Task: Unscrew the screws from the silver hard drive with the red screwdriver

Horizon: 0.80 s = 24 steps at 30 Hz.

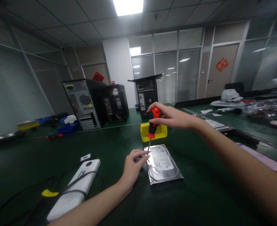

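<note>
1. Progress, from my end: hard drive (163,164) has its top cover on; screwdriver (152,127) stands near-upright, tip at the drive's L edge. I'd call it mid-step; can't tell no. of screws done vs. left.
2. My R hand (168,116): fingers curled closed round the screwdriver handle, good hold AFAICT.
3. My L hand (131,164): thumb + index nearly together at the shaft's tip, over the drive's L edge; can't tell if they grip it or just steady it.
4. Drive lies flat, label up, on tabletop (199,201), just R of L fingers, below R fingers; yellow tray (160,133) just beyond.
</note>
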{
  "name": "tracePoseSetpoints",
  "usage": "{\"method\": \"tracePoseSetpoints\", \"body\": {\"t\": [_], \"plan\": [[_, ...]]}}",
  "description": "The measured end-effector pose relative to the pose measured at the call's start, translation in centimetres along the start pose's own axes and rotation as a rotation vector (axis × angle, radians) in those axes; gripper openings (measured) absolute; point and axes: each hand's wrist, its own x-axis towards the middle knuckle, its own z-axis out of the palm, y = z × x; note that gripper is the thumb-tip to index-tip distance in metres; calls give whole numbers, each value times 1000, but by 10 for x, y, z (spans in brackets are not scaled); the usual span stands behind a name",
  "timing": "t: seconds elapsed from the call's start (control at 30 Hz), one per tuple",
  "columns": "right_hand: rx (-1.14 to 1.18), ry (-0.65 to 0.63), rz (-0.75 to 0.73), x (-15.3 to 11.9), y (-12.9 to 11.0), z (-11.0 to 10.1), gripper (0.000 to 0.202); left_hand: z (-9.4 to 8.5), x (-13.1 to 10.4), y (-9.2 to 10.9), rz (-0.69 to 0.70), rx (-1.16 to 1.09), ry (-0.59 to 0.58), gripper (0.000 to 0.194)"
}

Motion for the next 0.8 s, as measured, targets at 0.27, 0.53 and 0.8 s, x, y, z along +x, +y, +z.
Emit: {"method": "tracePoseSetpoints", "body": {"t": [0.27,0.53,0.8], "plan": [[19,-13,3,0,1,0,40,-1,-1,3,-21,13,-29,23],[13,12,14,-2,-3,-4,39,0,-1,-1,-14,-32,-26,24],[0,39,-4,-1,2,-4,40,-2,-3,4,-19,-43,-39,23]]}}
